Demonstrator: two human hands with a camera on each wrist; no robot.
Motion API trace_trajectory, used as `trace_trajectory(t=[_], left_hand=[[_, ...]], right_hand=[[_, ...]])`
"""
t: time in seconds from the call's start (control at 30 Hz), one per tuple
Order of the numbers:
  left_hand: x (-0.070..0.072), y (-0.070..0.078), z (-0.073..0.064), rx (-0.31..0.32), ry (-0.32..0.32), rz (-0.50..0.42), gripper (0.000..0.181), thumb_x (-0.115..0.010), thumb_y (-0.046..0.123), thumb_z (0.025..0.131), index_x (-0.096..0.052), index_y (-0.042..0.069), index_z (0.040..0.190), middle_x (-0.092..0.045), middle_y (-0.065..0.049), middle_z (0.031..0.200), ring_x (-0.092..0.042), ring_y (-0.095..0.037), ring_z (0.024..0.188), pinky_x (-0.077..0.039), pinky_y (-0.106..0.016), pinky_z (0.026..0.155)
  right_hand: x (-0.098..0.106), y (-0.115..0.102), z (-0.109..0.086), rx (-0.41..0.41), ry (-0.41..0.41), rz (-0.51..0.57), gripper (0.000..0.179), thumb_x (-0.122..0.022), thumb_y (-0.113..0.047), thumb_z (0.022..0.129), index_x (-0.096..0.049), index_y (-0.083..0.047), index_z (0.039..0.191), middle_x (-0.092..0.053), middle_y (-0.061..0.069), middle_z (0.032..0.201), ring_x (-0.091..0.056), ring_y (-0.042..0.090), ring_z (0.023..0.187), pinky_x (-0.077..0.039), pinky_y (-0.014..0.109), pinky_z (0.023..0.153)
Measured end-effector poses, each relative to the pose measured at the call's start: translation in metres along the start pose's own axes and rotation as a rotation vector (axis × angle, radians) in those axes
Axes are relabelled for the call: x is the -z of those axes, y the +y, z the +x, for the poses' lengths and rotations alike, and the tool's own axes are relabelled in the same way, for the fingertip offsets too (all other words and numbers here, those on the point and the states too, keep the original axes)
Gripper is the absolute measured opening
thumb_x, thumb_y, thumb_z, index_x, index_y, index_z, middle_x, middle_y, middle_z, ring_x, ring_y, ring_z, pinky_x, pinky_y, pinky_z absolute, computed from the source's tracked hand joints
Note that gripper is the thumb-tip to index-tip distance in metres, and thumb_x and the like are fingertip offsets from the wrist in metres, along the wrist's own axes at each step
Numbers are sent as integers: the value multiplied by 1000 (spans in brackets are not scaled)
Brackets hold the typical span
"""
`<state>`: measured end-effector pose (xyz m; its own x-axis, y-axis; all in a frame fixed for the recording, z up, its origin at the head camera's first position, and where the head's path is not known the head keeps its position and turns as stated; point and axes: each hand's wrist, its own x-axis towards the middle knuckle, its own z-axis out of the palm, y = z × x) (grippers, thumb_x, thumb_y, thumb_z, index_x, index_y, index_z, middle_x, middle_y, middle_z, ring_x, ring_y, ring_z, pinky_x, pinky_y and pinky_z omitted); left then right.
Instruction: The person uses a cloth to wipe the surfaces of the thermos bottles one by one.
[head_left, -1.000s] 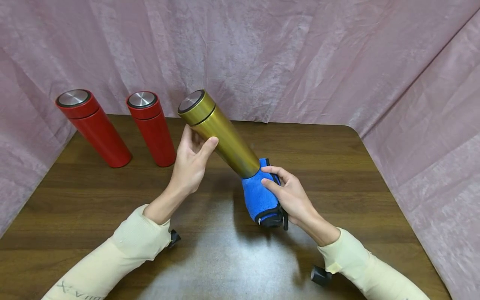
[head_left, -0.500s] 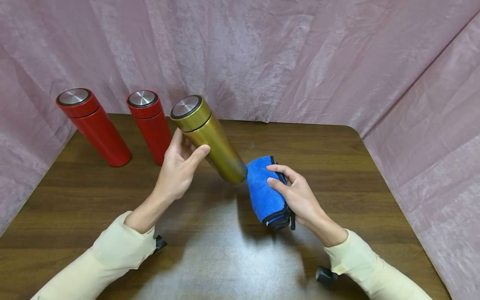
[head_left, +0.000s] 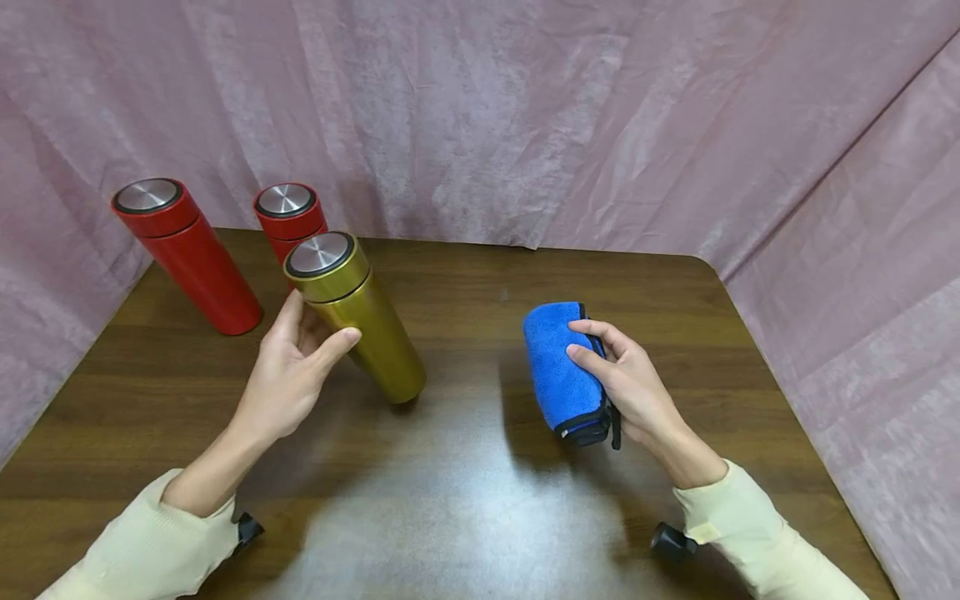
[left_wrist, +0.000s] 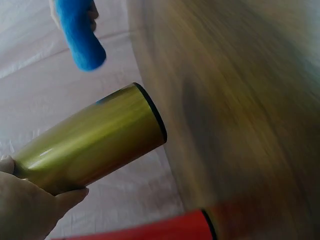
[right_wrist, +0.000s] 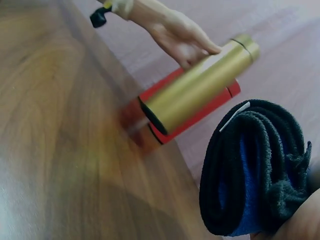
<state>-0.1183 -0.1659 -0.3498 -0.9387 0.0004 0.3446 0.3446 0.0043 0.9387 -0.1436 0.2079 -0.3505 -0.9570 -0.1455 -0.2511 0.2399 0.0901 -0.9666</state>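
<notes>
My left hand (head_left: 288,379) grips a gold thermos flask (head_left: 367,333) near its steel-topped lid, its thumb across the front. The flask leans a little, and in the left wrist view its dark-rimmed base (left_wrist: 151,112) hangs off the table. To the right, my right hand (head_left: 630,383) pinches a folded blue cloth (head_left: 558,362) with black edging, thumb and fingers on its right side. The right wrist view shows the cloth's layered black edges (right_wrist: 255,165) from the end. A gap separates cloth and flask.
Two red thermos flasks stand upright at the table's back left: the left one (head_left: 198,267) in full view, the other one (head_left: 288,221) partly hidden behind the gold flask. A pink curtain (head_left: 480,117) hangs beyond the brown wooden table (head_left: 465,467).
My left hand has carried the gold flask leftward and down, away from the cloth, and brought it closer to upright. The right hand has drawn the blue cloth slightly to the right.
</notes>
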Motion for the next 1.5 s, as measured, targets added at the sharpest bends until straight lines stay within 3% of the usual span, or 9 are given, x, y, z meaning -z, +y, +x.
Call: trace_trajectory(t=[0.3, 0.9, 1.1, 1.2, 1.5], left_hand=[[48, 9, -20, 4, 71, 40, 56, -64, -12, 96, -49, 12, 144, -59, -4, 128, -59, -12, 118, -47, -13, 97], [117, 14, -43, 37, 175, 96, 60, -64, -16, 94, -49, 9, 147, -60, -1, 128, -58, -6, 120, -44, -6, 96], [132, 7, -47, 42, 222, 29, 60, -62, -18, 93, -49, 9, 146, -62, -1, 125, -59, -6, 118, -45, -7, 95], [137, 3, -48, 12, 253, -58, 59, -60, -23, 92, -51, 5, 143, -63, -4, 123, -61, -9, 115, -47, -10, 95], [147, -8, -50, -53, 363, -181, 59, -53, -32, 88, -55, -2, 138, -66, -9, 116, -64, -14, 109, -51, -14, 92]], right_hand=[[16, -3, -3, 8, 10, 10, 47, -69, -24, 102, -51, -15, 144, -37, 11, 158, -52, 41, 124, -58, 44, 89], [49, -2, 1, -26, 103, 0, 51, -69, -28, 101, -48, -22, 147, -33, 10, 160, -48, 40, 129, -58, 37, 87], [54, 0, 4, -26, 113, 8, 52, -69, -28, 101, -48, -22, 148, -34, 11, 159, -51, 37, 126, -58, 35, 86], [56, 1, 5, -28, 116, 12, 51, -69, -28, 102, -47, -22, 148, -34, 10, 159, -52, 35, 123, -59, 35, 86], [62, 4, 5, -20, 126, 13, 52, -68, -29, 102, -47, -22, 149, -33, 11, 159, -48, 39, 128, -58, 34, 85]])
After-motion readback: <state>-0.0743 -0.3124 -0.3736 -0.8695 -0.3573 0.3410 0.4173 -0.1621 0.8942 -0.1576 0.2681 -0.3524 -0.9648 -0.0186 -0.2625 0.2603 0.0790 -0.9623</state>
